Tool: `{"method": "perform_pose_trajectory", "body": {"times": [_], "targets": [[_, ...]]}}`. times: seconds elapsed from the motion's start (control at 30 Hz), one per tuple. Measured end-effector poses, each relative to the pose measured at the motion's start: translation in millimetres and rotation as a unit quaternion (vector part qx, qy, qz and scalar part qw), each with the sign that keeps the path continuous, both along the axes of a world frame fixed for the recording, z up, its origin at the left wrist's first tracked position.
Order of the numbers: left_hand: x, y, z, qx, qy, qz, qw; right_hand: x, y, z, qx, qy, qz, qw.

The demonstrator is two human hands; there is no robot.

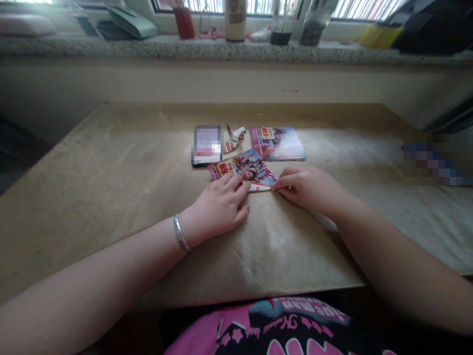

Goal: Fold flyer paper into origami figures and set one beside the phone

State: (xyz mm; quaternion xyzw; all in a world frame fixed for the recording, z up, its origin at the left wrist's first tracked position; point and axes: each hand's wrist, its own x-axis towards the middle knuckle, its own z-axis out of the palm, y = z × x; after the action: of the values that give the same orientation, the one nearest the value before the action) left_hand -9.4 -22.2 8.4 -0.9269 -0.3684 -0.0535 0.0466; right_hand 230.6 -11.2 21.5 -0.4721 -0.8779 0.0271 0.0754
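A colourful printed paper flyer (254, 167) lies on the table in front of me, with a folded edge showing its white side along the bottom. My left hand (225, 204) rests on its near left part, fingers stretched out over the print. At the flyer's lower right corner, my right hand (306, 187) pinches the paper between thumb and fingers. Just behind stands a small folded paper bird (235, 137). To its right is a stack of similar flyers (279, 143), and to its left a phone-like device (207, 145) with a blurred-out screen.
The table (121, 197) has a smooth tan cover and meets a wall at the back. Above it, a stone windowsill (207, 49) carries a red container (184, 20), several jars and a yellow item (380, 35). A blurred-out item (438, 162) lies at the far right.
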Motion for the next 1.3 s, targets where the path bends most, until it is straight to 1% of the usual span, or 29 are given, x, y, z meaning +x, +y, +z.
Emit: {"method": "perform_pose_trajectory", "body": {"times": [0.13, 0.23, 0.33, 0.4, 0.5, 0.57, 0.67, 0.97, 1.3], "targets": [[-1, 2, 0.8, 0.001, 0.009, -0.013, 1.0, 13, 6, -0.1, -0.027, 0.038, -0.013, 0.999], [0, 3, 0.5, 0.001, 0.016, -0.014, 1.0, 13, 6, -2.5, 0.002, 0.089, -0.036, 0.995], [1, 3, 0.3, 0.002, 0.02, -0.013, 1.0, 7, 3, -4.0, 0.016, 0.11, -0.02, 0.994], [1, 3, 0.3, 0.006, 0.018, -0.017, 1.0, 1, 1, -4.0, 0.013, 0.084, 0.006, 0.996], [0, 2, 0.1, 0.011, 0.008, -0.028, 1.0, -5, -2, -3.3, 0.014, 0.034, 0.011, 0.999], [0, 2, -0.4, 0.011, 0.002, -0.028, 1.0, -6, -3, -2.9, 0.013, 0.021, 0.014, 1.0], [-1, 2, -0.9, 0.011, -0.002, -0.019, 1.0, -4, -2, -2.1, 0.009, 0.016, 0.022, 1.0], [1, 1, 0.6, 0.011, 0.009, -0.013, 1.0, 1, -3, 1.2, -0.004, 0.003, 0.015, 1.0], [0, 1, -1.4, 0.021, 0.014, -0.013, 1.0, 13, 1, 3.0, -0.036, -0.009, -0.015, 0.999]]}}
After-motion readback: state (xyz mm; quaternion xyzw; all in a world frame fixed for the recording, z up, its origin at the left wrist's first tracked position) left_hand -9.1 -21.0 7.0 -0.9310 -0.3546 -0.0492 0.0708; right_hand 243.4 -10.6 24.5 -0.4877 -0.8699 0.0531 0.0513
